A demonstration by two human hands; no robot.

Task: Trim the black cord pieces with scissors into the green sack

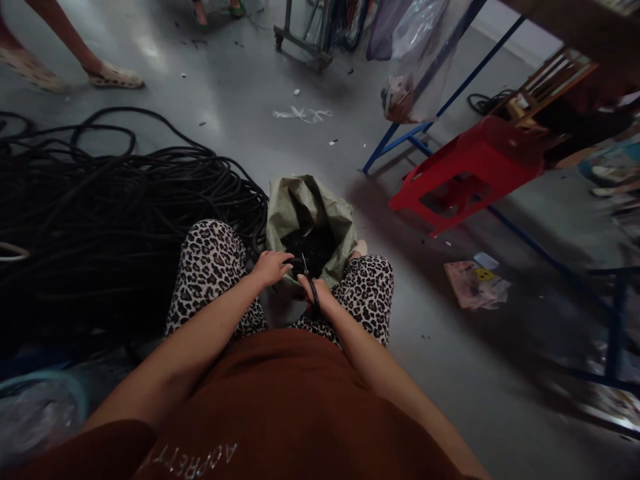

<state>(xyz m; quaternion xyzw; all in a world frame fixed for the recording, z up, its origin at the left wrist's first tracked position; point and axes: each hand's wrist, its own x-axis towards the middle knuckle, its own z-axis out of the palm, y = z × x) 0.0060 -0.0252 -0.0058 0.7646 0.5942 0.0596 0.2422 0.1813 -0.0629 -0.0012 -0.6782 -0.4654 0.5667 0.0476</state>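
Observation:
I sit with my knees apart over an open green woven sack [306, 203] holding dark cut pieces [313, 245]. My left hand [271, 267] is curled around the end of a black tube at the sack's near rim. My right hand [316, 293] grips black-handled scissors [309, 279], their blades pointing up toward the tube end. Both hands are close together between my knees.
A big heap of coiled black tubing [100, 220] fills the floor on my left. A red plastic stool [465, 173] and a blue metal frame [425, 127] stand at the right. Another person's sandalled feet [113, 77] are at the top left. Paper scraps [475, 283] lie on the floor.

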